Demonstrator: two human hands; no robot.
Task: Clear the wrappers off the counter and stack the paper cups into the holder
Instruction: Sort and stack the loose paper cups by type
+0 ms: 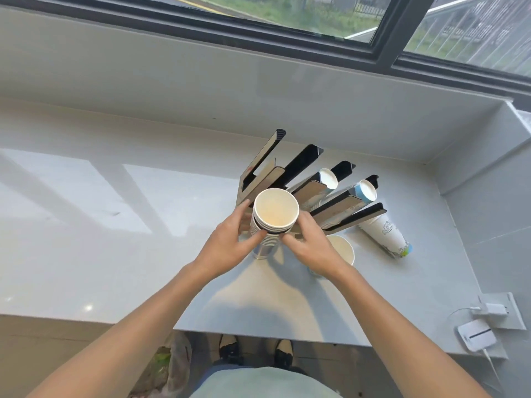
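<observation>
A tall stack of white paper cups (275, 214) stands upright on the grey counter (115, 225), just in front of the cup holder (304, 179). My left hand (230, 242) grips the stack from the left and my right hand (307, 242) grips it from the right. The holder has several slanted black-and-tan slots; two slots on the right hold cup stacks (329, 179) (366, 191). Another cup (343, 251) stands open-side up behind my right hand. A printed cup stack (385, 234) lies on its side to the right of the holder.
A window sill and dark window frame (287, 44) run behind the counter. A white charger and a small white device (477, 337) sit at the counter's right front corner. A bag (172, 366) lies on the floor at the left of my feet.
</observation>
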